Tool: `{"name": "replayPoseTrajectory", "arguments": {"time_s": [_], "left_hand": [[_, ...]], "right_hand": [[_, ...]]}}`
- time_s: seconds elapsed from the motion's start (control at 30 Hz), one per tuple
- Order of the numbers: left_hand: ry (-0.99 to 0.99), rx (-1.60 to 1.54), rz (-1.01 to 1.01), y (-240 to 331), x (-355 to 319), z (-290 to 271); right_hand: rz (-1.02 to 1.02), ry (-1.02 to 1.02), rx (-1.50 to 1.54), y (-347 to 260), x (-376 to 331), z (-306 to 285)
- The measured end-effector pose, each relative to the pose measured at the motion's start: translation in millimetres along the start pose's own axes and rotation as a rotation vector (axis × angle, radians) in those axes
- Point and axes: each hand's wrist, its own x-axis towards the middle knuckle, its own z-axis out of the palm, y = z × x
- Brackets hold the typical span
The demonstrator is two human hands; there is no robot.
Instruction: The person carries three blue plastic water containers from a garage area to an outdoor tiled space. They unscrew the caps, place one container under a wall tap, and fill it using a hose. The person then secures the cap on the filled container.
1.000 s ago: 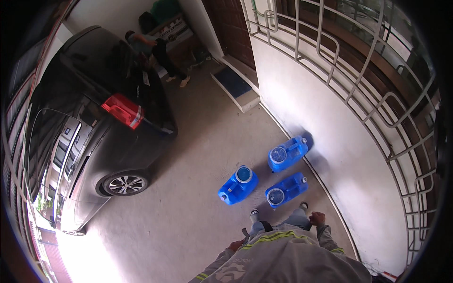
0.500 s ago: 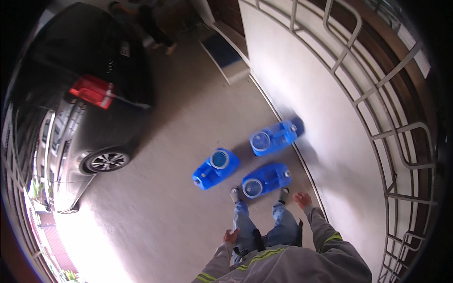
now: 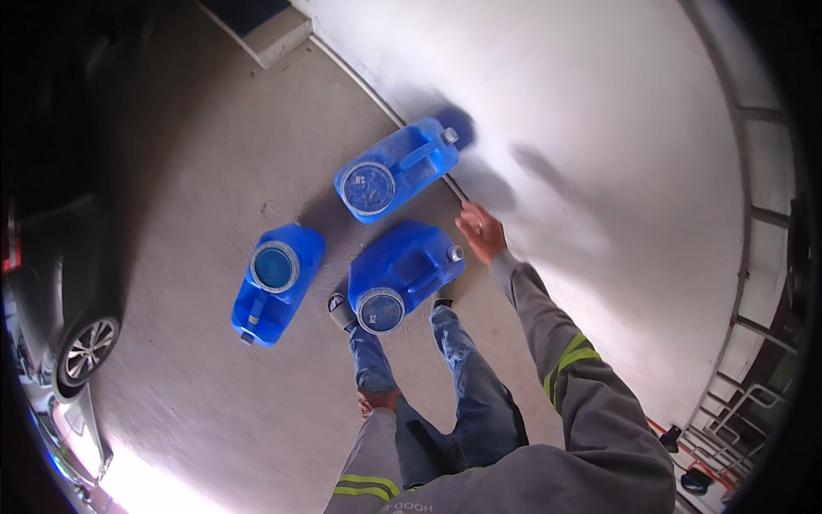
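Three blue plastic water jugs stand on the floor ahead of my feet. Nearest is a jug (image 3: 401, 261) with a round lid and a small grey spout cap on its right end. My right hand (image 3: 481, 231) hovers beside that cap, fingers apart and holding nothing. Behind it, a second jug (image 3: 402, 167) stands against the wall's foot, its spout cap pointing right. The third jug (image 3: 276, 287) sits off to the left, with its spout cap toward me. My left hand (image 3: 378, 401) is at my left leg by the knee; its fingers are partly hidden.
A white wall (image 3: 582, 111) rises along the right, with metal railing bars (image 3: 745, 394) beyond. A dark car (image 3: 64, 291) is parked at the left. A low step (image 3: 278, 38) juts out at the far end of the concrete floor (image 3: 197, 171).
My body has leaned down, so the jugs look larger and lie farther left in view. My right hand has reached forward toward the nearest jug's cap; my left hand has come to my leg.
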Motion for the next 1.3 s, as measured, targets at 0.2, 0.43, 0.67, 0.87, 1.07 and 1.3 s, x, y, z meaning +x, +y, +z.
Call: {"name": "replayPoseTrajectory", "arguments": {"time_s": [0.2,0.43,0.67,0.87,1.07,1.3], "left_hand": [[0.191,-0.014,-0.046,20.5,-26.4,-1.7],[0.19,-0.046,-0.041,16.8,-27.0,8.9],[0.188,-0.061,-0.04,15.2,-32.7,19.1],[0.165,-0.073,-0.029,12.8,-32.2,3.3],[0.11,-0.061,0.013,-7.3,-25.1,-8.3],[0.67,-0.141,0.94,7.8,7.8,-57.2]], "right_hand": [[-0.101,0.012,-0.326,-41.3,85.7,57.5],[-0.59,-0.043,-1.175,-36.2,156.8,81.6],[-0.687,-0.184,-1.293,-38.6,179.4,79.6],[-0.715,0.186,-0.914,-53.5,107.9,86.9],[-0.365,0.061,-0.329,-10.4,-104.0,96.0],[0.639,-0.285,-0.568,65.2,-322.9,91.8]]}}
